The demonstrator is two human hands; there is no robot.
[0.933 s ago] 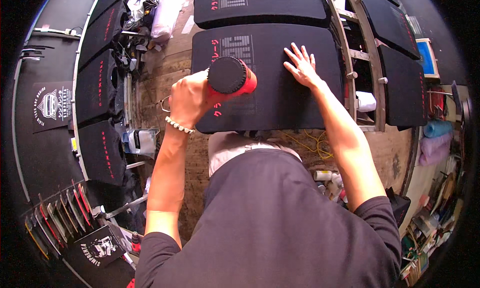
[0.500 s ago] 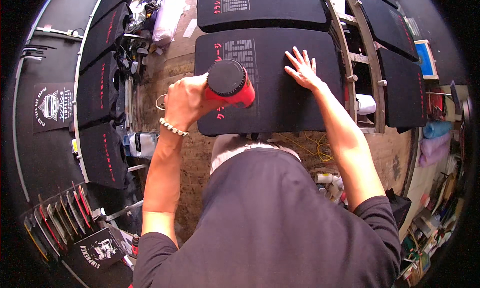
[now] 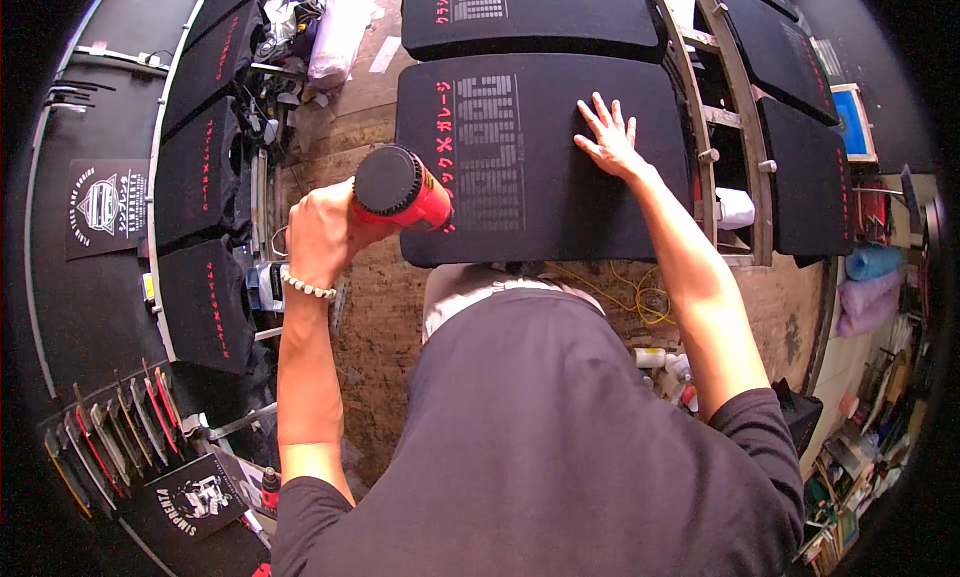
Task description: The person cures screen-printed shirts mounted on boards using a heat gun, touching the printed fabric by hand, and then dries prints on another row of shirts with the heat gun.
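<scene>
My left hand (image 3: 322,222), with a beaded bracelet at the wrist, is closed on a red heat gun (image 3: 425,207) with a black round end facing up. The tool is tilted over the left edge of a black fabric-covered board (image 3: 600,222), pointing toward a printed design of red characters and grey blocks (image 3: 485,152); whether it touches cannot be told. My right hand (image 3: 610,137) lies spread on the fabric, right of the print, with nothing in it.
Another covered board (image 3: 540,17) sits beyond. More covered boards line a left rack (image 3: 205,177) and right side (image 3: 805,177), beside a wooden rail (image 3: 715,112). Squeegees (image 3: 120,427) stand lower left. A yellow cord (image 3: 640,297) lies on the wooden floor.
My left hand and the heat gun have moved left and a little downward, uncovering more of the print. My right hand has shifted slightly right and down, still spread on the fabric.
</scene>
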